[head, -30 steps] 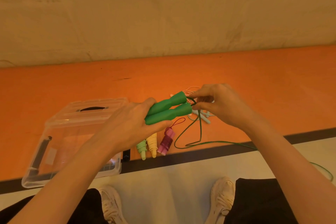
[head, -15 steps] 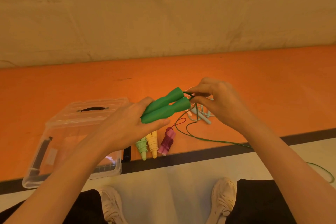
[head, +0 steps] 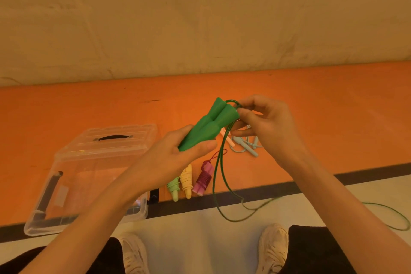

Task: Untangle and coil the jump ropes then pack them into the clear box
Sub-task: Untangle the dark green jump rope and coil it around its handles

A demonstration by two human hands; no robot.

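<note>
My left hand (head: pixel 175 158) grips the two green jump-rope handles (head: pixel 209 127) side by side, tips pointing up and right. My right hand (head: pixel 266 127) pinches the green cord (head: pixel 219 176) right at the handle tips. The cord hangs down in loops and trails off to the right over the floor. The clear box (head: pixel 142 209) stands open at the left with its lid (head: pixel 111 140) leaning behind it. Three coiled ropes lie by the mat's front edge: light green (head: pixel 174 188), yellow (head: pixel 186 180) and magenta-pink (head: pixel 203 179). A light blue rope (head: pixel 244 145) lies loose under my right hand.
An orange mat (head: pixel 333 118) covers the floor up to a beige wall. A black strip (head: pixel 367 177) borders the mat's near edge, then pale floor. My white shoes (head: pixel 272 249) and dark trouser legs sit at the bottom.
My left hand tilted the green handles more upright and raised them. My right hand followed up at the tips, and the green cord now hangs in longer loops off the mat.
</note>
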